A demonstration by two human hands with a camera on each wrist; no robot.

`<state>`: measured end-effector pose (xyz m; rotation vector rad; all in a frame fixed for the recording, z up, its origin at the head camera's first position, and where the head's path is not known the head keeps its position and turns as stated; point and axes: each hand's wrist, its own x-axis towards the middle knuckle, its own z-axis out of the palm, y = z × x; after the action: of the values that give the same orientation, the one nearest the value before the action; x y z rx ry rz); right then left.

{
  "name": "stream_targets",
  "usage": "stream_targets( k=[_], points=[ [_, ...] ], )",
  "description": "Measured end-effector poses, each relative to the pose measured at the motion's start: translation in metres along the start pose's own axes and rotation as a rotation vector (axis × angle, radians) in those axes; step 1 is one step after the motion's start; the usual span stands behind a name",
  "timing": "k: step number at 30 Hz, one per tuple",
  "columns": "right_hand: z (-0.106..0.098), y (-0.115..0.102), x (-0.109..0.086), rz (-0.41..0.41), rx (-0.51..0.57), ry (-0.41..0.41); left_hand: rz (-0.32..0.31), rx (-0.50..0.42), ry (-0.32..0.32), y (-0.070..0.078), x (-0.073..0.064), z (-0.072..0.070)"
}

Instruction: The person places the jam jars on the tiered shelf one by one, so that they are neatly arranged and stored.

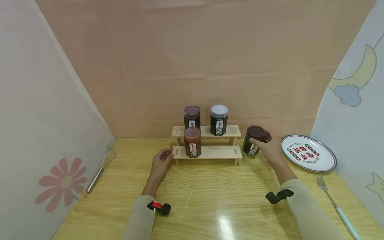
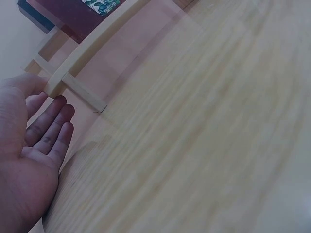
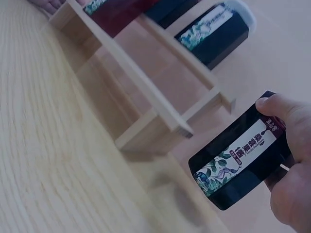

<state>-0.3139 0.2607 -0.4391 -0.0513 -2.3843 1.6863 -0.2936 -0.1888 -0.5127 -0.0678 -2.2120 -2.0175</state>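
Note:
My right hand (image 1: 269, 148) grips a dark jam jar (image 3: 238, 155) near its maroon lid, thumb on the near side and fingers behind. The jar is tilted beside the right end of a two-tier wooden rack (image 1: 220, 152), its shadow on the table below. My left hand (image 1: 162, 161) pinches the left end of the rack's lower shelf between thumb and forefinger; the other fingers extend below it in the left wrist view. A reddish-brown jar (image 1: 193, 143) stands on the lower shelf. Behind, the upper shelf carries a purple-lidded jar (image 1: 192, 115) and a white-lidded jar (image 1: 219, 120).
A white plate (image 1: 327, 163) with red lettering lies to the right of my right hand. Nearer me is a fork (image 1: 333, 200) with a pale handle. A whisk (image 1: 99, 171) lies at the left edge of the wooden table (image 1: 216, 193), and cloth walls surround it.

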Motion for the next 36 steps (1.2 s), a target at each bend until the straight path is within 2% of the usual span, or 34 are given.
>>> stream_targets(
  k=[8,16,26,36],
  points=[
    [-0.003,-0.020,-0.012,-0.062,0.042,-0.020,-0.009,-0.008,-0.003,0.001,0.000,-0.002],
    [-0.001,-0.035,-0.025,-0.059,0.089,-0.040,-0.006,-0.004,0.007,0.001,0.000,-0.001],
    [0.023,-0.039,-0.033,-0.061,0.096,-0.064,-0.014,-0.020,0.005,0.004,-0.003,0.000],
    [0.049,-0.048,-0.038,-0.073,0.049,-0.103,-0.017,-0.024,0.007,0.004,-0.001,0.001]
  ],
)
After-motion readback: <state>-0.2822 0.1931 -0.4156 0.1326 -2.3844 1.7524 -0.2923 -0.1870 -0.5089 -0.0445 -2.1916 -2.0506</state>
